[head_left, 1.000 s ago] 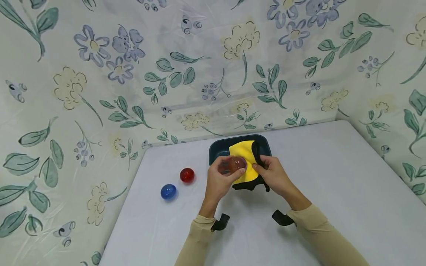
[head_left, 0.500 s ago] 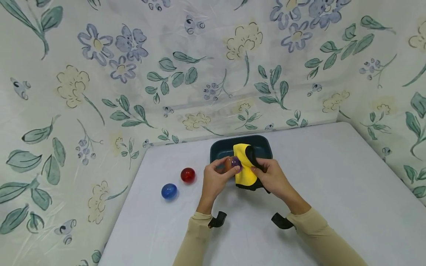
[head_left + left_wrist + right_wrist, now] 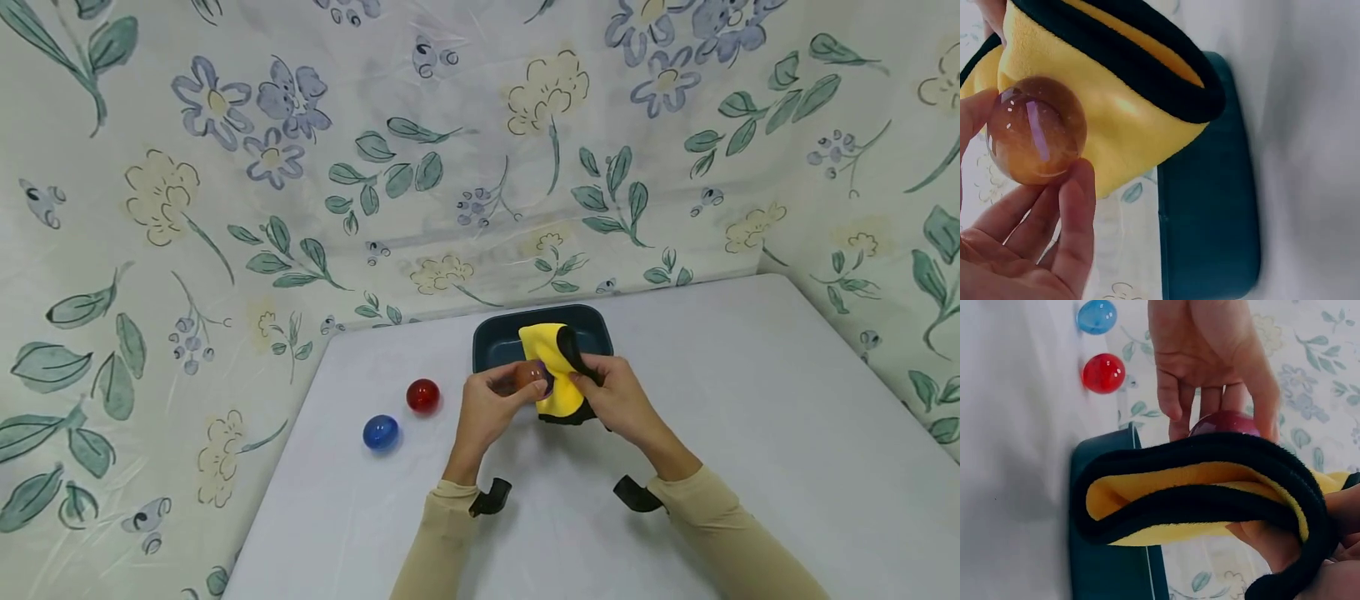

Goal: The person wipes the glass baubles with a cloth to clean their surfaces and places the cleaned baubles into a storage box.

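My left hand (image 3: 487, 410) pinches a clear purplish glass ball (image 3: 1038, 131) between thumb and fingertips, and yellow shows through it. Against the ball's far side lies a yellow cloth (image 3: 1116, 119) with a black border. My right hand (image 3: 618, 396) grips that cloth, which is folded over on itself in the right wrist view. Both hands are raised in front of a dark teal tray (image 3: 491, 337), whose near side they and the cloth partly hide. To the left on the table sit a red ball (image 3: 423, 396) and a blue ball (image 3: 381, 433).
The white table (image 3: 750, 400) runs back to a wall covering (image 3: 480, 125) with a floral print, which also borders it on both sides. A black strap piece (image 3: 491, 497) sticks out at the left wrist, another black piece (image 3: 637, 494) at the right.
The ball has turned in my left fingers, its purple part swinging toward the cloth and back. The cloth has shifted slightly and folded more. Red and blue balls stay put.
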`<move>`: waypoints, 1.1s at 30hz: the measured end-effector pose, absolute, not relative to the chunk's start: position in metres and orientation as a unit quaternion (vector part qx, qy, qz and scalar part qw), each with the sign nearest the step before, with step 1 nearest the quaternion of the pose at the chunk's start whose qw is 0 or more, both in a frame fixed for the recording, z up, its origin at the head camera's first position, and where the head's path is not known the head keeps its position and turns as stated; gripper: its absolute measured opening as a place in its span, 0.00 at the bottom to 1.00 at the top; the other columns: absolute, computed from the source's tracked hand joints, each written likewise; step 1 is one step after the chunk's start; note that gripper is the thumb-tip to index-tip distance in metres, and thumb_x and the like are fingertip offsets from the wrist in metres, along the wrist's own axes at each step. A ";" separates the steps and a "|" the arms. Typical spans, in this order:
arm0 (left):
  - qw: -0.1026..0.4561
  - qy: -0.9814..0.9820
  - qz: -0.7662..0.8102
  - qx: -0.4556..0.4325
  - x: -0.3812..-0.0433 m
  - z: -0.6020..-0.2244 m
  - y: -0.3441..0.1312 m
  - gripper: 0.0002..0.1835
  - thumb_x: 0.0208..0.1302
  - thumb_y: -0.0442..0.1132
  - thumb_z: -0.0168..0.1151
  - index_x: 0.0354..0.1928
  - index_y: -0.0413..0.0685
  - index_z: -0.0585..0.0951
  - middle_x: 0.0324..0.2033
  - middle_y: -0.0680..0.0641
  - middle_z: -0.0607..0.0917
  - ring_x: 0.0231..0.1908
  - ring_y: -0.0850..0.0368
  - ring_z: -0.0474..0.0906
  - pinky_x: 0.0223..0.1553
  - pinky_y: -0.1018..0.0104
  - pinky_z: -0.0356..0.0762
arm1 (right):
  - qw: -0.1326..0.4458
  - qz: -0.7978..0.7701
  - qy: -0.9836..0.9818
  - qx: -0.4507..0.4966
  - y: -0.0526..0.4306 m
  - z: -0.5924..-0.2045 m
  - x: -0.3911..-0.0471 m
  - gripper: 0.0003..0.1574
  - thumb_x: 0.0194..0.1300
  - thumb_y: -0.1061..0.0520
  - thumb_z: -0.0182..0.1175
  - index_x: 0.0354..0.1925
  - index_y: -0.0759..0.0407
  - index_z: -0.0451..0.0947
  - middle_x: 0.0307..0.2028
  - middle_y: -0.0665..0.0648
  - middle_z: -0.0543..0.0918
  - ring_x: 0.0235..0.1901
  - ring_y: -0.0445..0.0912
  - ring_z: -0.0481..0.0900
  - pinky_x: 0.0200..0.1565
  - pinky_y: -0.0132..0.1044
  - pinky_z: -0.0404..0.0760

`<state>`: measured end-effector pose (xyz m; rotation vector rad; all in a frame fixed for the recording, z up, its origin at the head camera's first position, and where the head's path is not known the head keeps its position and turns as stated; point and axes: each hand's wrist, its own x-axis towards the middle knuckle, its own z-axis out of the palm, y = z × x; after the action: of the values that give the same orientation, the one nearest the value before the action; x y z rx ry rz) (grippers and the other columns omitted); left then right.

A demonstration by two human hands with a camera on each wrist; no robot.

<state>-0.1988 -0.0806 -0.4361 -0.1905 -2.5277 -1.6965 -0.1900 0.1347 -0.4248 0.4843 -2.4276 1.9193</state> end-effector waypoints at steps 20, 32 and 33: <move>0.041 -0.800 -0.591 -0.093 -0.194 -0.431 -0.077 0.30 0.61 0.52 0.76 0.62 0.46 0.84 0.54 0.43 0.88 0.50 0.49 0.86 0.53 0.65 0.87 | -0.043 0.647 -0.750 0.133 0.143 -0.425 -0.197 0.21 0.77 0.64 0.54 0.62 0.75 0.76 0.53 0.73 0.85 0.44 0.49 0.88 0.48 0.36 0.90; 0.083 -0.794 -0.597 -0.079 -0.197 -0.430 -0.076 0.25 0.64 0.50 0.74 0.59 0.45 0.85 0.52 0.42 0.89 0.48 0.50 0.84 0.51 0.69 0.87 | -0.076 0.671 -0.728 0.120 0.142 -0.423 -0.196 0.22 0.78 0.63 0.54 0.63 0.77 0.74 0.53 0.74 0.84 0.44 0.46 0.88 0.47 0.37 0.90; 0.084 -0.794 -0.597 -0.075 -0.197 -0.430 -0.076 0.25 0.64 0.49 0.74 0.59 0.45 0.85 0.52 0.42 0.89 0.48 0.51 0.84 0.50 0.70 0.86 | -0.080 0.673 -0.726 0.119 0.142 -0.423 -0.195 0.22 0.78 0.63 0.54 0.63 0.77 0.74 0.53 0.74 0.84 0.44 0.45 0.88 0.48 0.37 0.90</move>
<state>-0.1970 -0.0764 -0.4302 -0.2250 -2.3692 -1.7826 -0.1955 0.1421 -0.4229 0.3932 -2.4056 2.2283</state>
